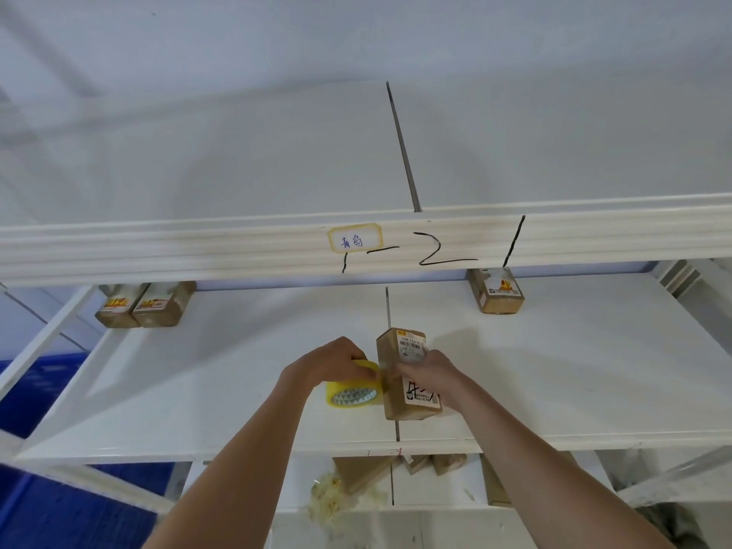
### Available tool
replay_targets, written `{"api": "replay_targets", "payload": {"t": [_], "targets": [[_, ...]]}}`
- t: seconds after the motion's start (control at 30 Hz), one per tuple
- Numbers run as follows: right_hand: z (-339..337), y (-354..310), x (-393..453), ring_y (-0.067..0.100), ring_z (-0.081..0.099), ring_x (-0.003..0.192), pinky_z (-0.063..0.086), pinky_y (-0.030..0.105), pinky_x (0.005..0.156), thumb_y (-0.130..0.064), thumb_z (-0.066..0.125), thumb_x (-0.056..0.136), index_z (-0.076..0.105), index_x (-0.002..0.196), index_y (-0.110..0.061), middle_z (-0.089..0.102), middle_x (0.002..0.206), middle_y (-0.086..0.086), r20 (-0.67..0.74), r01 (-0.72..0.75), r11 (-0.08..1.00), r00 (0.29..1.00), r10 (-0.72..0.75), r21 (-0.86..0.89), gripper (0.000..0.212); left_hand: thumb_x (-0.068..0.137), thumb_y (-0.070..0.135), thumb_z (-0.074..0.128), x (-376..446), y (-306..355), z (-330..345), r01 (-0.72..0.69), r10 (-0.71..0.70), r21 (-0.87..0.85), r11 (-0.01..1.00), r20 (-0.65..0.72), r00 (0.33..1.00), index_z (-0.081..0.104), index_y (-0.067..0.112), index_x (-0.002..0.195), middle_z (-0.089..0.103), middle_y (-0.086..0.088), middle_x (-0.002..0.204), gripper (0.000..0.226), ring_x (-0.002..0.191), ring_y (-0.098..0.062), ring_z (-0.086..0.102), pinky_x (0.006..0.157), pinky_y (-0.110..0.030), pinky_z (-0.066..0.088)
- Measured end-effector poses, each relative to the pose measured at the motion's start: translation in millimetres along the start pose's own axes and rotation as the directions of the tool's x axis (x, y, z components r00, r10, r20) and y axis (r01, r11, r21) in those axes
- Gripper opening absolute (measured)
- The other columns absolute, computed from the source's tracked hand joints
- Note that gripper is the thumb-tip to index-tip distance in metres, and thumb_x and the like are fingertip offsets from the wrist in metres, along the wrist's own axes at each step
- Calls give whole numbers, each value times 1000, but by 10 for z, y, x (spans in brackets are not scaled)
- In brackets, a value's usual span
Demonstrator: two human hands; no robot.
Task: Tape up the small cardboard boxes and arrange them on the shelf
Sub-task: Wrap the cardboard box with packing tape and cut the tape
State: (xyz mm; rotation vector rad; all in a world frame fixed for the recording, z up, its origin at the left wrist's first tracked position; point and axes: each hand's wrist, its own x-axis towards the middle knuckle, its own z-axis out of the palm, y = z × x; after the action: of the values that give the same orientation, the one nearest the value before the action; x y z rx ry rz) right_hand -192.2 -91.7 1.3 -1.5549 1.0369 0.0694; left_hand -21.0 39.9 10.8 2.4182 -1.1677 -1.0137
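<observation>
Head view shows a small cardboard box [404, 374] standing on end on the white shelf [574, 370], near its front edge and over the seam between two boards. The right hand [429, 376] curls round the box's side and steadies it. The left hand [334, 362] grips a yellow tape roll [352, 392], held just beside the box's left face, apparently drawing tape onto it. Taping of this box looks under way, not finished.

Further back on the same shelf, two boxes [144, 305] sit side by side at the left and one box [497, 291] at the right, so three seem already placed. Below, on a lower shelf, more cardboard pieces [364, 471] and yellowish tape scraps [332, 497] lie, suggesting boxes remain to be done.
</observation>
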Motion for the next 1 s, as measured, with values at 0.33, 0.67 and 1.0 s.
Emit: {"api": "replay_targets", "payload": {"t": [0.33, 0.67, 1.0], "targets": [[-97, -21, -9, 17, 76, 68, 59, 26, 57, -37, 86, 56, 69, 95, -15, 78, 76, 5, 12, 3, 1000, 1000, -3, -26, 48, 78, 63, 74, -15, -99, -35, 52, -50, 21, 998, -66, 997, 75, 18, 90, 69, 1, 87, 47, 86, -17, 67, 71, -28, 52], [-317, -24, -50, 15, 76, 68, 54, 22, 52, -33, 83, 67, 69, 100, -11, 78, 74, 3, 58, 27, 1000, 998, -27, -4, 43, 84, 62, 70, -26, -229, -47, 52, -58, -92, 994, -56, 997, 73, 18, 75, 61, 2, 70, 45, 68, -14, 57, 64, -26, 42], [-380, -89, -75, 24, 75, 96, 61, 37, 86, -30, 78, 80, 67, 112, -12, 78, 99, 9, 159, 78, 992, 983, -94, 103, 38, 74, 71, 72, 17, -55, -85, 89, -93, -34, 995, -139, 986, 62, 25, 62, 59, 6, 68, 49, 62, -8, 56, 53, -21, 38]]}}
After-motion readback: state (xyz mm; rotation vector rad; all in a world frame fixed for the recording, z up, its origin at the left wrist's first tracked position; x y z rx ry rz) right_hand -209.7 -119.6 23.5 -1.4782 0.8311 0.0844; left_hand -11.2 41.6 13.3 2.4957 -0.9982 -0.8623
